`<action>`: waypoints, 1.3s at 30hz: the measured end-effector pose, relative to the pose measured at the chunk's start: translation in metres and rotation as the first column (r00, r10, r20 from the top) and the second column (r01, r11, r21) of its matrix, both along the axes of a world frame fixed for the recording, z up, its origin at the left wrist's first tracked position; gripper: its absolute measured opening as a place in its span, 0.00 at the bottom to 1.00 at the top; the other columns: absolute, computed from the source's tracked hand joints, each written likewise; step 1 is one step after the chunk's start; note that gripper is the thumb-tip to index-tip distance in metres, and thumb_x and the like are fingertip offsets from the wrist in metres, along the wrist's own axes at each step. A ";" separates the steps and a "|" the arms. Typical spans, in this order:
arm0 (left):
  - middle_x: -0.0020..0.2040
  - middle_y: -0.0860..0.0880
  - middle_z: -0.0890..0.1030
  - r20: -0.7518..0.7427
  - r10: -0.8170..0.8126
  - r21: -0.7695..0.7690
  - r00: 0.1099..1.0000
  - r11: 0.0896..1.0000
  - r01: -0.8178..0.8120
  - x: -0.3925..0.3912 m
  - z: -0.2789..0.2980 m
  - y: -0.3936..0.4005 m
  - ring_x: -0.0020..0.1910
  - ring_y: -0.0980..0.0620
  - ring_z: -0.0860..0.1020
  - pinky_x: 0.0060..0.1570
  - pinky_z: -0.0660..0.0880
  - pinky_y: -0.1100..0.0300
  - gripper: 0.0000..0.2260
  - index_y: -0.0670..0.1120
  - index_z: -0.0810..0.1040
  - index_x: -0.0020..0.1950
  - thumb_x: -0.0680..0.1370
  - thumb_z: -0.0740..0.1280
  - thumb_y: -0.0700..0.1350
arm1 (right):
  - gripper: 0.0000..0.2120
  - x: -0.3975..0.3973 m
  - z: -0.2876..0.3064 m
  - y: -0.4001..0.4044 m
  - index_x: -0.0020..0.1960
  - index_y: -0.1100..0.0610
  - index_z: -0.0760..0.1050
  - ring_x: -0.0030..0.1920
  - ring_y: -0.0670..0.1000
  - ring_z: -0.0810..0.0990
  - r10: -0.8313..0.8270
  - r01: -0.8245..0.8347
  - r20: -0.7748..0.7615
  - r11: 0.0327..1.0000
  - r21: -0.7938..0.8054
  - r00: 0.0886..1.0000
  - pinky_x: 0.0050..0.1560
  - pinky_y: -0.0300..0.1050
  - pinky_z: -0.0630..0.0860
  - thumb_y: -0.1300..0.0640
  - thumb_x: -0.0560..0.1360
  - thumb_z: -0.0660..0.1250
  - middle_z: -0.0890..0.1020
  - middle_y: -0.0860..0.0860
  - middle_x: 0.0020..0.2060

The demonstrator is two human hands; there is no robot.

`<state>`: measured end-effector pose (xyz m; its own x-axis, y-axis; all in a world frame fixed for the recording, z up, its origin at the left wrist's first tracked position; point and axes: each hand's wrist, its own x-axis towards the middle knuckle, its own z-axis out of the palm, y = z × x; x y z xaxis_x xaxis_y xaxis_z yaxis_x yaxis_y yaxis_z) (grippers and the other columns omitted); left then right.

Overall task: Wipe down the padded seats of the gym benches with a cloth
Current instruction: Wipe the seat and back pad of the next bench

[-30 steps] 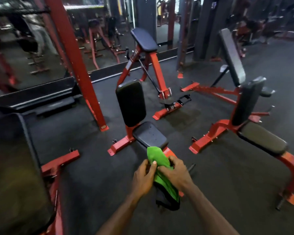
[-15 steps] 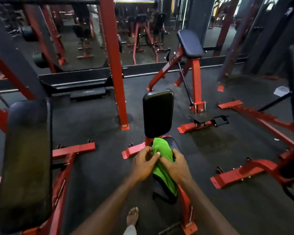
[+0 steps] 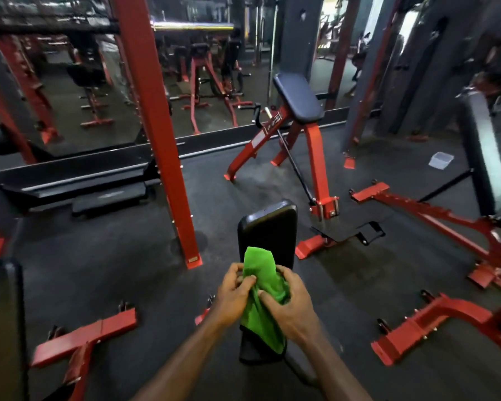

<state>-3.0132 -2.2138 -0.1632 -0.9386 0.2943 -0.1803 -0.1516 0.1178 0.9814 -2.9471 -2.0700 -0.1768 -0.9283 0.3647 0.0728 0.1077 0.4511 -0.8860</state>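
A green cloth (image 3: 260, 296) hangs bunched between both my hands in the lower middle of the view. My left hand (image 3: 232, 293) pinches its left side and my right hand (image 3: 289, 306) grips its right side. Right below and behind them is a red-framed bench: its black upright back pad (image 3: 269, 227) rises beyond the cloth, and the black seat pad (image 3: 255, 350) shows under the cloth's lower end. The cloth hangs over the seat; whether it touches the pad is unclear.
A red rack post (image 3: 156, 134) stands left of the bench. A preacher-style bench (image 3: 298, 99) is behind it, another red bench frame (image 3: 434, 209) at right, a black pad (image 3: 0, 328) at far left. A small clear container (image 3: 441, 160) lies on the dark floor.
I have stepped closer to the bench, so it sits nearer and more central. Both hands keep hold of the green cloth, bunching it a little tighter.
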 end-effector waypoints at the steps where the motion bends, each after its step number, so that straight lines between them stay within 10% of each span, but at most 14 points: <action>1: 0.34 0.52 0.81 -0.005 -0.021 0.011 1.000 1.000 0.021 -0.011 0.002 0.001 0.36 0.56 0.79 0.37 0.76 0.64 0.03 0.40 0.75 0.54 0.82 0.65 0.34 | 0.36 -0.008 0.000 -0.002 0.71 0.43 0.71 0.62 0.37 0.76 -0.006 0.006 -0.017 1.000 -0.017 1.000 0.63 0.35 0.73 0.36 0.66 0.72 0.76 0.37 0.61; 8: 0.52 0.40 0.84 -0.072 -0.214 0.015 0.974 0.976 0.215 -0.106 0.007 0.023 0.50 0.51 0.82 0.54 0.79 0.53 0.13 0.42 0.79 0.59 0.77 0.70 0.46 | 0.22 -0.093 0.006 0.022 0.62 0.46 0.80 0.50 0.41 0.84 -0.121 0.118 -0.068 0.992 -0.050 0.990 0.54 0.45 0.81 0.50 0.68 0.76 0.85 0.41 0.50; 14: 0.44 0.54 0.84 -0.181 -0.278 -0.278 0.944 0.935 0.222 -0.205 -0.010 0.047 0.42 0.59 0.80 0.49 0.77 0.59 0.12 0.52 0.83 0.52 0.72 0.70 0.55 | 0.19 -0.182 -0.007 0.051 0.59 0.49 0.82 0.46 0.47 0.83 -0.310 0.310 -0.074 0.951 -0.009 0.948 0.43 0.27 0.69 0.56 0.69 0.79 0.85 0.45 0.46; 23: 0.71 0.43 0.74 -0.141 -0.485 -0.692 0.863 0.671 0.264 -0.300 -0.043 0.069 0.70 0.44 0.73 0.70 0.68 0.55 0.35 0.42 0.69 0.76 0.72 0.66 0.57 | 0.24 -0.316 -0.049 0.074 0.63 0.57 0.80 0.64 0.61 0.76 -0.403 0.464 -0.235 0.815 0.346 0.884 0.65 0.54 0.74 0.49 0.69 0.75 0.77 0.57 0.64; 29: 0.66 0.47 0.79 0.009 -0.589 -0.749 0.808 0.532 0.396 -0.321 -0.075 0.062 0.65 0.43 0.77 0.59 0.75 0.51 0.37 0.49 0.68 0.72 0.66 0.69 0.62 | 0.28 -0.335 -0.095 0.083 0.69 0.52 0.76 0.80 0.56 0.63 0.048 -0.003 -0.041 0.688 0.726 0.998 0.76 0.64 0.61 0.37 0.75 0.67 0.74 0.49 0.73; 35: 0.68 0.50 0.78 0.023 -0.652 -0.666 0.758 0.555 0.498 -0.341 -0.090 0.075 0.66 0.48 0.77 0.59 0.74 0.58 0.38 0.52 0.67 0.75 0.68 0.74 0.63 | 0.22 -0.357 -0.089 0.109 0.59 0.53 0.82 0.71 0.59 0.74 -0.283 0.289 -0.103 0.764 0.576 0.954 0.74 0.61 0.66 0.41 0.72 0.73 0.81 0.52 0.65; 39: 0.57 0.52 0.82 0.033 -0.710 -0.628 0.704 0.533 0.567 -0.352 -0.089 0.086 0.57 0.51 0.81 0.43 0.69 0.68 0.26 0.51 0.76 0.64 0.69 0.77 0.56 | 0.19 -0.343 -0.090 0.087 0.59 0.51 0.83 0.69 0.55 0.75 -0.012 0.052 -0.066 0.752 0.657 0.998 0.72 0.60 0.67 0.39 0.78 0.68 0.82 0.48 0.61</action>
